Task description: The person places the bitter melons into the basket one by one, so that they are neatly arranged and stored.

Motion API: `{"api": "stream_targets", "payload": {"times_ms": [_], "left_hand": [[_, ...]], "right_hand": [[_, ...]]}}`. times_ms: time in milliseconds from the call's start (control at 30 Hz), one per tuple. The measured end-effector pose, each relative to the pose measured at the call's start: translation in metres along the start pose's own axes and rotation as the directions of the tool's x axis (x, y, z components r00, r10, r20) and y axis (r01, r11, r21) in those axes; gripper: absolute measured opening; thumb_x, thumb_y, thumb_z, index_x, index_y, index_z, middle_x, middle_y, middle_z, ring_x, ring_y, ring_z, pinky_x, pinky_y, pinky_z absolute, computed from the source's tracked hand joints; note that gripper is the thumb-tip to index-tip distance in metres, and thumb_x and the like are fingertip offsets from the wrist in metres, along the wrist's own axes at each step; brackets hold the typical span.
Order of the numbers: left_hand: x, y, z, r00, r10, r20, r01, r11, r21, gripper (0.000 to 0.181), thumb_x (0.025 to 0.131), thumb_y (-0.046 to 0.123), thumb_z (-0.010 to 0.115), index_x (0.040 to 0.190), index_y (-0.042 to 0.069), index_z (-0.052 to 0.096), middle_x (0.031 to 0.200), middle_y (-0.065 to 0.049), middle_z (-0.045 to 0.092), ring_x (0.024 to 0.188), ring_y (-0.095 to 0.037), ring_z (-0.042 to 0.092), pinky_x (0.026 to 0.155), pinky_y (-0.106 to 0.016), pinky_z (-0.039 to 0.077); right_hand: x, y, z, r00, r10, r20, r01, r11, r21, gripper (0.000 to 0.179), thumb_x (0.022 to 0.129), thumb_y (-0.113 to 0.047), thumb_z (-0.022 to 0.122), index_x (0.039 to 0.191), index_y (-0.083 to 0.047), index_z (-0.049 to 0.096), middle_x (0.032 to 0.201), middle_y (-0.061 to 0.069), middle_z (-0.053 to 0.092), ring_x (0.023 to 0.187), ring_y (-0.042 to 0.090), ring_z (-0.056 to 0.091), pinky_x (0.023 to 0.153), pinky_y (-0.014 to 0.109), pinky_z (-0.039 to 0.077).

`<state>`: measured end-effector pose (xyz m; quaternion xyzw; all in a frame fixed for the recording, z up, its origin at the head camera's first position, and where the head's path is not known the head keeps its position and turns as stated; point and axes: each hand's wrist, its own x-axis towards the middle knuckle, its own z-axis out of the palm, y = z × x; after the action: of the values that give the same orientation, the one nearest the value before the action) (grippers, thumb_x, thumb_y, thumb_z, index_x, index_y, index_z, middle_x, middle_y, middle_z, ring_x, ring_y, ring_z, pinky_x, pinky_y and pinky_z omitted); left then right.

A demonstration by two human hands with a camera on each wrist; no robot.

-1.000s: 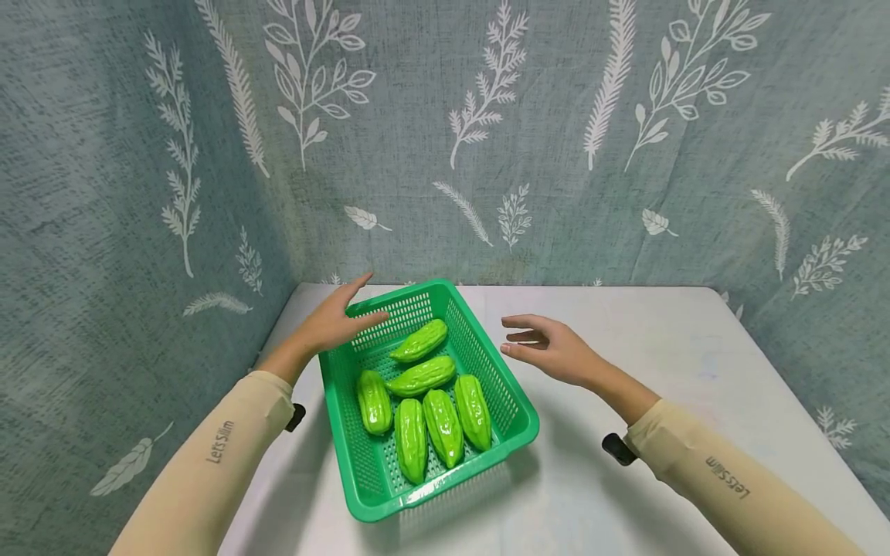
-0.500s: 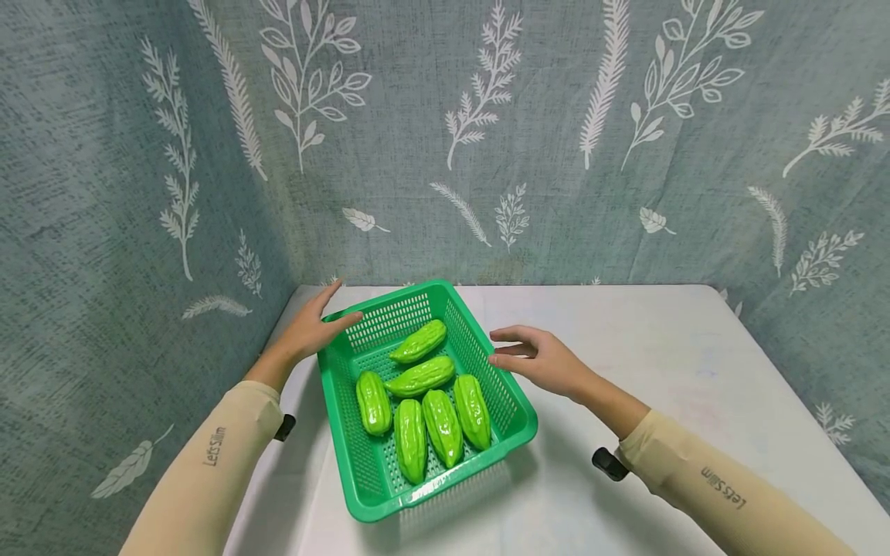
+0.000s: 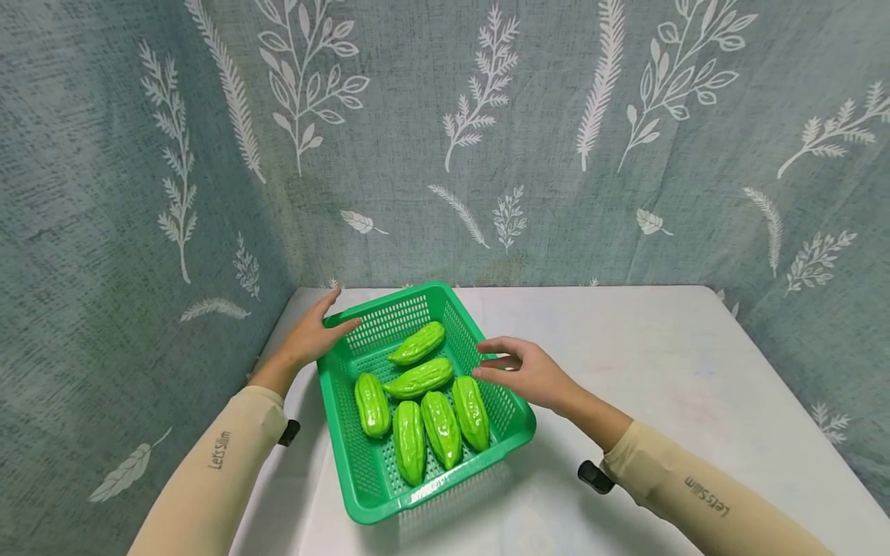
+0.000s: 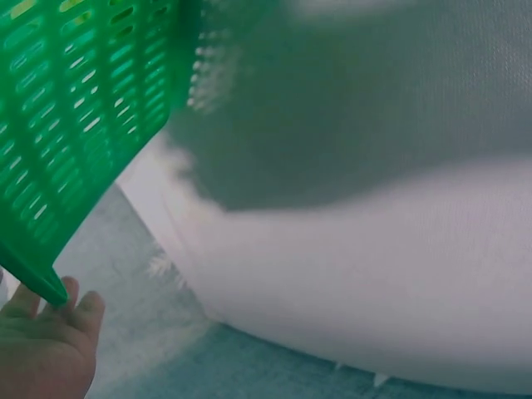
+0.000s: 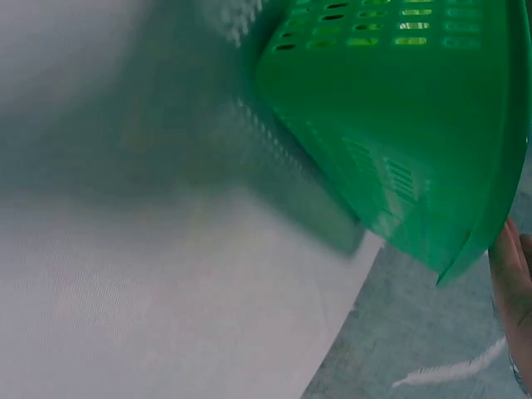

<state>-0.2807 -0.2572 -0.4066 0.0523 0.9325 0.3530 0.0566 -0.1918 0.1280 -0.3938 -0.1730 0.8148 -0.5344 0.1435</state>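
A green plastic basket (image 3: 426,498) with slotted walls sits at an angle on the white table. Inside lie several glossy green bitter melons (image 3: 410,442). At the basket's far-left corner is my left hand (image 3: 309,336), its thumb reaching over the rim and its fingers extended outside. The left wrist view shows those fingers (image 4: 87,316) right at the corner of the rim. My right hand (image 3: 531,374) is over the right rim, fingers loosely bent toward the inside. Only part of that hand (image 5: 514,274) shows in the right wrist view, beside the rim.
The white table (image 3: 626,332) extends to the right of the basket. Grey-green cloth (image 3: 556,216) with white leaf prints hangs behind the table and along both sides.
My left hand has moved left, from above the basket's far-left corner onto its rim. My right hand has come left and slightly nearer, over the right rim. The basket stays in place.
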Motion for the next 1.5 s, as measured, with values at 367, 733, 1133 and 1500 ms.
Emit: {"api": "stream_targets", "payload": {"times_ms": [367, 733, 1133, 1500], "left_hand": [[0.005, -0.004, 0.005, 1.0, -0.003, 0.004, 0.003, 1.0, 0.003, 0.083, 0.093, 0.052, 0.052, 0.154, 0.024, 0.004, 0.159, -0.016, 0.012, 0.144, -0.042, 0.013, 0.107, -0.068, 0.024], [0.009, -0.006, 0.011, 1.0, -0.006, 0.015, 0.006, 1.0, -0.018, 0.082, 0.093, 0.051, 0.052, 0.154, 0.024, 0.005, 0.16, -0.013, 0.01, 0.145, -0.041, 0.013, 0.109, -0.066, 0.023], [0.009, -0.006, 0.011, 1.0, -0.016, 0.018, 0.016, 1.0, -0.01, 0.082, 0.093, 0.051, 0.052, 0.154, 0.024, 0.005, 0.16, -0.012, 0.01, 0.145, -0.041, 0.013, 0.11, -0.066, 0.022], [0.008, -0.005, 0.011, 1.0, -0.016, 0.014, 0.016, 1.0, 0.003, 0.083, 0.093, 0.052, 0.052, 0.154, 0.025, 0.003, 0.16, -0.013, 0.01, 0.144, -0.042, 0.013, 0.107, -0.068, 0.024]], "right_hand": [[0.003, -0.001, 0.017, 0.999, 0.036, -0.027, -0.035, 0.999, 0.027, 0.057, 0.082, -0.046, 0.071, 0.131, -0.024, 0.053, 0.139, -0.002, 0.051, 0.123, 0.022, 0.056, 0.096, 0.04, 0.051], [0.009, -0.003, 0.044, 0.998, 0.045, -0.052, -0.052, 0.989, -0.138, 0.057, 0.082, -0.044, 0.072, 0.131, -0.018, 0.055, 0.135, 0.007, 0.055, 0.122, 0.029, 0.056, 0.091, 0.042, 0.054], [0.014, 0.002, 0.062, 0.994, 0.094, -0.047, -0.102, 0.963, -0.25, 0.059, 0.081, -0.036, 0.074, 0.132, -0.013, 0.055, 0.136, 0.011, 0.053, 0.12, 0.034, 0.055, 0.088, 0.045, 0.053], [0.02, 0.003, 0.071, 0.989, 0.133, -0.068, -0.149, 0.912, -0.382, 0.064, 0.081, -0.026, 0.075, 0.137, -0.012, 0.048, 0.142, 0.014, 0.046, 0.13, 0.035, 0.044, 0.098, 0.052, 0.046]]}}
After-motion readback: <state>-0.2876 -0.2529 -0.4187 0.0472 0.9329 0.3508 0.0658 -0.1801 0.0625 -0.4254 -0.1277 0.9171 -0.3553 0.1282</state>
